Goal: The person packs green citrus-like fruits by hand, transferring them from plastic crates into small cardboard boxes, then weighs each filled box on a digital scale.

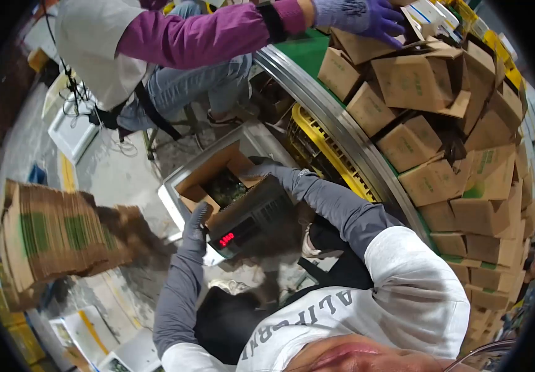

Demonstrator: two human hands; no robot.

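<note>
An open cardboard box (242, 204) sits in front of me, its flaps raised and dark green contents (225, 188) inside that I cannot make out. It appears to rest on a scale whose red lit digits (226, 239) show at the near side. My left hand (198, 220), in a grey glove, grips the box at its left edge. On the far right side, my right hand (265, 168) holds the box by its flap and wall, with its fingers partly hidden. Behind and beside the box is a white foam container (184, 167).
A tall stack of flattened cartons (63, 232) stands at left. Many cardboard boxes (413, 84) pile up on the metal-edged conveyor (342, 118) at right, with a yellow crate (323, 146) beneath. A co-worker's purple-gloved hand (366, 15) reaches over the boxes.
</note>
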